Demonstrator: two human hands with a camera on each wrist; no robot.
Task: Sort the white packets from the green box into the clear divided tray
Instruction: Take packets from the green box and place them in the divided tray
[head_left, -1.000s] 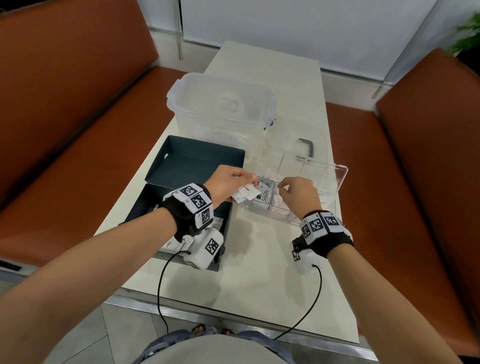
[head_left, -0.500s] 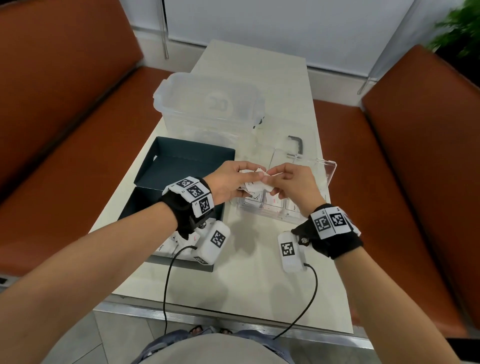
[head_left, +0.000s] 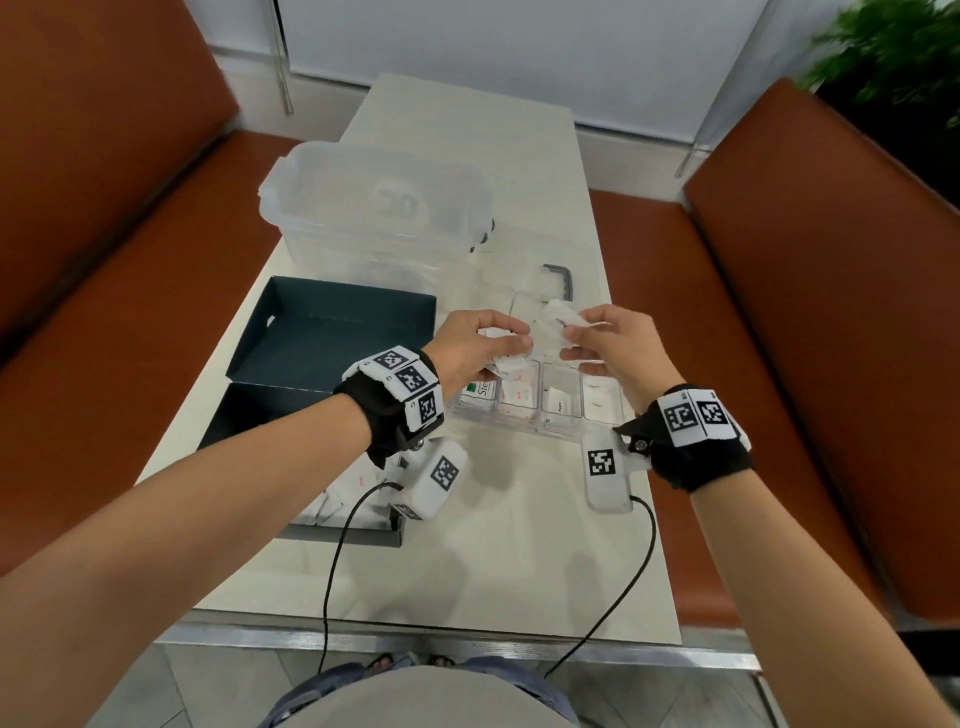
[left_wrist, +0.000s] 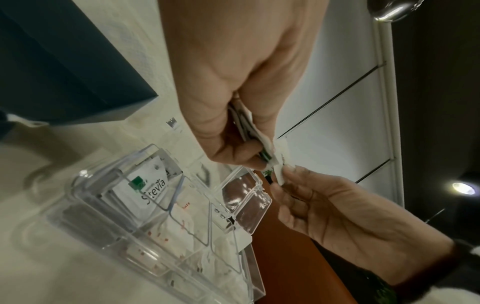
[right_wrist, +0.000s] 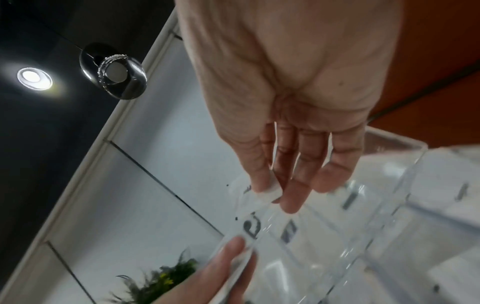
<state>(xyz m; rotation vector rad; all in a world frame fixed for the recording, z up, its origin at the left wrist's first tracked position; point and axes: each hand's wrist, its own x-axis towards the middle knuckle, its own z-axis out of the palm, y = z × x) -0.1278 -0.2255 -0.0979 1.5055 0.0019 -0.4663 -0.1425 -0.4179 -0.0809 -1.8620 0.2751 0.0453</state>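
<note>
Tray (head_left: 519, 431): front compartments already held sorted packets.
Green box (head_left: 291, 415): some packets remained inside.
Left hand (head_left: 467, 345): gripped a small stack of packets (head_left: 506, 358) above the tray.
Right hand (head_left: 613, 345): pinched one packet (head_left: 563, 318).
Remaining: place the held packets, then empty the box.

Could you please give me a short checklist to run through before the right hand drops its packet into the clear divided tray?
1. Right hand grips a single white packet: ok.
2. Left hand holds the remaining packets securely, pinched in its fingers: ok.
3. Clear divided tray lies below both hands with its lid open: ok.
4. Text on the held packet is readable for choosing a compartment: cannot tell, blurred.
5. Stevia packet already stands in the tray's end compartment nearest the green box: ok.
6. More packets wait in the green box: ok.
</note>
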